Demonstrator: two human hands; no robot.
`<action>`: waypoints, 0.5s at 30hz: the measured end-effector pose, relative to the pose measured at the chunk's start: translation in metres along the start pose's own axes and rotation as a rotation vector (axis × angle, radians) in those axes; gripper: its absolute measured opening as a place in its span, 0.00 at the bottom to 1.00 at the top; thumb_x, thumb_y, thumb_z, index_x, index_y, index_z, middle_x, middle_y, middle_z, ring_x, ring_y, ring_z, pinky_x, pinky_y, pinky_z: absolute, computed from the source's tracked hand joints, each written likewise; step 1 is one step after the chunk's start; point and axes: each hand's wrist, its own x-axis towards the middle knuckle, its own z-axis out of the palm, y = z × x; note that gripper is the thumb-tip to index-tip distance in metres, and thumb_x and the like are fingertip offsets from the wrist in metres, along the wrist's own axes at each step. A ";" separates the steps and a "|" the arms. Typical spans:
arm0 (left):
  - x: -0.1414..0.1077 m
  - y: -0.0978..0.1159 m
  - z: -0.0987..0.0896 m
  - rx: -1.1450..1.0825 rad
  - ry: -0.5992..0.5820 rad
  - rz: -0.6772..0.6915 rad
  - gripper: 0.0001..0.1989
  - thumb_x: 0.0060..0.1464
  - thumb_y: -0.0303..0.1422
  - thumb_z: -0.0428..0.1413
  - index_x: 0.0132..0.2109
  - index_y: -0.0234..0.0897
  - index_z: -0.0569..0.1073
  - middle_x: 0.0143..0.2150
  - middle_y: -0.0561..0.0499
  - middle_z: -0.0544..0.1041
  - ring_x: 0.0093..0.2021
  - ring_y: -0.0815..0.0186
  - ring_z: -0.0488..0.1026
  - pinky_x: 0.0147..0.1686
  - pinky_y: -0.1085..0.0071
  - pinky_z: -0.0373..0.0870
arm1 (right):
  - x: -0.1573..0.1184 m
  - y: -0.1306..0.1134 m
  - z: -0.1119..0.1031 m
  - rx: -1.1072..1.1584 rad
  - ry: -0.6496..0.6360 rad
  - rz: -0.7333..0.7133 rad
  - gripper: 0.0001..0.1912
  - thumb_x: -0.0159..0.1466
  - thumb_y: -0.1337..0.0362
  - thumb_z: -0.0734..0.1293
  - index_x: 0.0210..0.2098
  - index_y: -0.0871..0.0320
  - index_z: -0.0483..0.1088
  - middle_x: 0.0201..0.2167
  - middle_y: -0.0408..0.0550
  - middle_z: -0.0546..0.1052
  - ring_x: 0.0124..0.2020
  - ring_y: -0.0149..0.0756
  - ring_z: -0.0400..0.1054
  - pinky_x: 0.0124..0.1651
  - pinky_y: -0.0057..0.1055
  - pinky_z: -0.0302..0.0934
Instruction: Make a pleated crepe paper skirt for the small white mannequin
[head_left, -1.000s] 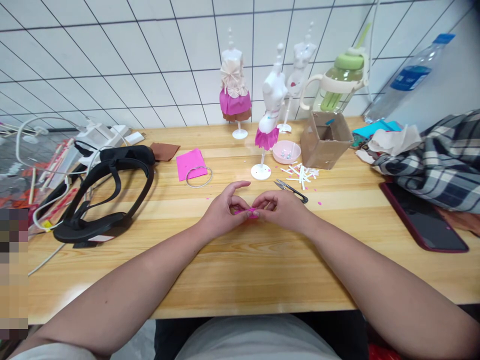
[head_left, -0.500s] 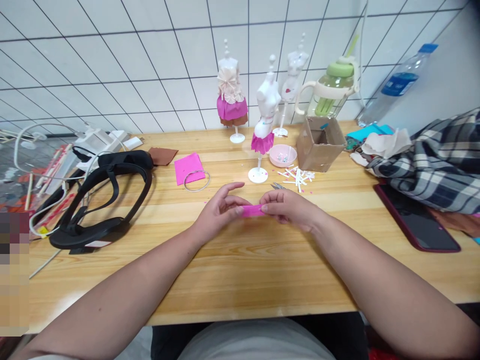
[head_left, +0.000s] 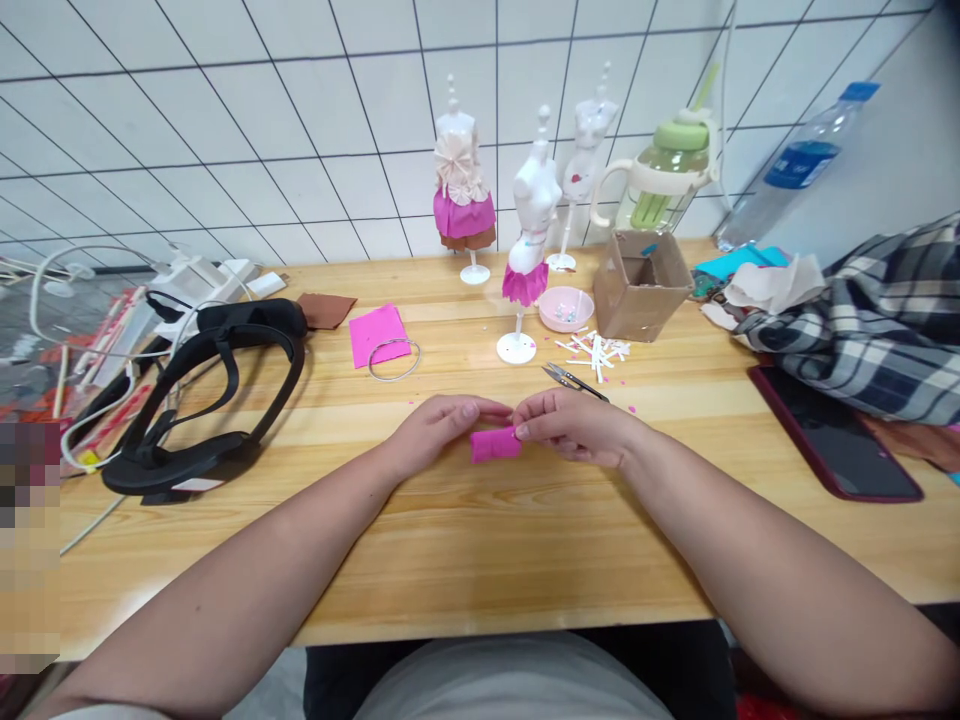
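A small folded pink piece of fabric (head_left: 495, 445) with crease lines hangs just above the wooden table. The thumb and fingers of my right hand (head_left: 566, 425) pinch its right end. My left hand (head_left: 433, 430) is beside it, fingers stretched out behind its upper edge and thumb raised off it. Whether those fingertips touch the cloth I cannot tell. Beyond my hands stands a white mini dress form (head_left: 537, 195) wearing a short pink skirt (head_left: 526, 284). Small thread snips (head_left: 574, 381) lie behind my right hand, close to white paper strips (head_left: 598, 352).
Two more dress forms stand behind, one in a ruffled top (head_left: 457, 172). A pink bowl (head_left: 565, 310), a cardboard box (head_left: 643, 290) and a phone (head_left: 832, 435) are on the right. A pink square (head_left: 375, 328), a metal ring (head_left: 394, 378) and a black headset (head_left: 259, 420) lie left.
My left thumb has come off the pink fabric, which now tilts down with its folded face showing. The right hand keeps its pinch, and the thread snips show more fully.
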 end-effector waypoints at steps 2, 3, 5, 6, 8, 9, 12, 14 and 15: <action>-0.003 0.002 0.002 -0.080 -0.085 -0.031 0.30 0.59 0.56 0.47 0.53 0.39 0.77 0.49 0.43 0.81 0.49 0.53 0.77 0.51 0.59 0.69 | -0.004 -0.002 -0.001 0.017 -0.013 -0.005 0.11 0.51 0.60 0.73 0.30 0.59 0.70 0.16 0.33 0.63 0.11 0.18 0.43 0.12 0.23 0.33; -0.004 0.003 0.003 -0.051 -0.076 -0.040 0.29 0.59 0.55 0.49 0.53 0.39 0.77 0.49 0.44 0.81 0.49 0.53 0.77 0.51 0.60 0.69 | -0.004 -0.002 -0.002 -0.006 0.031 -0.015 0.12 0.51 0.60 0.73 0.29 0.59 0.70 0.15 0.33 0.62 0.11 0.18 0.43 0.12 0.23 0.33; -0.003 0.006 0.005 0.117 -0.013 -0.018 0.25 0.57 0.52 0.53 0.51 0.40 0.78 0.50 0.45 0.81 0.49 0.53 0.76 0.51 0.61 0.68 | -0.001 0.000 -0.003 -0.091 0.154 -0.033 0.11 0.51 0.60 0.73 0.29 0.59 0.71 0.14 0.33 0.60 0.11 0.19 0.44 0.13 0.23 0.35; -0.002 0.006 0.005 0.220 0.022 0.016 0.24 0.57 0.51 0.53 0.49 0.41 0.79 0.48 0.45 0.81 0.49 0.54 0.76 0.51 0.60 0.67 | 0.002 0.002 -0.004 -0.138 0.204 -0.040 0.10 0.51 0.60 0.73 0.28 0.59 0.72 0.14 0.33 0.61 0.12 0.19 0.45 0.14 0.23 0.36; 0.002 0.006 0.004 0.416 0.082 0.096 0.21 0.58 0.50 0.52 0.46 0.41 0.81 0.45 0.45 0.82 0.48 0.54 0.75 0.51 0.60 0.65 | 0.009 0.007 -0.004 -0.224 0.271 -0.055 0.08 0.51 0.62 0.72 0.27 0.59 0.73 0.16 0.36 0.66 0.14 0.21 0.50 0.16 0.23 0.41; 0.004 0.005 0.003 0.502 0.106 0.123 0.20 0.58 0.49 0.53 0.45 0.42 0.81 0.44 0.45 0.82 0.48 0.54 0.74 0.51 0.59 0.64 | 0.013 0.010 -0.004 -0.261 0.294 -0.070 0.07 0.51 0.63 0.72 0.27 0.59 0.73 0.17 0.37 0.68 0.16 0.22 0.54 0.18 0.22 0.44; 0.007 0.002 0.001 0.685 0.134 0.120 0.16 0.55 0.47 0.58 0.44 0.45 0.82 0.45 0.47 0.81 0.48 0.54 0.72 0.50 0.59 0.61 | 0.021 0.017 -0.004 -0.357 0.335 -0.128 0.05 0.50 0.64 0.72 0.26 0.58 0.75 0.20 0.41 0.73 0.21 0.27 0.61 0.23 0.23 0.51; 0.008 0.000 0.001 0.739 0.111 0.097 0.12 0.54 0.44 0.60 0.41 0.45 0.82 0.41 0.49 0.82 0.45 0.56 0.73 0.48 0.60 0.61 | 0.023 0.019 -0.003 -0.428 0.353 -0.153 0.05 0.50 0.63 0.72 0.25 0.58 0.76 0.20 0.41 0.74 0.23 0.29 0.63 0.24 0.25 0.53; 0.008 -0.001 0.001 0.745 0.100 0.086 0.10 0.54 0.41 0.60 0.40 0.44 0.82 0.38 0.50 0.82 0.43 0.57 0.73 0.47 0.61 0.62 | 0.024 0.020 -0.003 -0.465 0.361 -0.163 0.05 0.51 0.62 0.72 0.25 0.58 0.76 0.19 0.41 0.73 0.22 0.29 0.63 0.24 0.25 0.52</action>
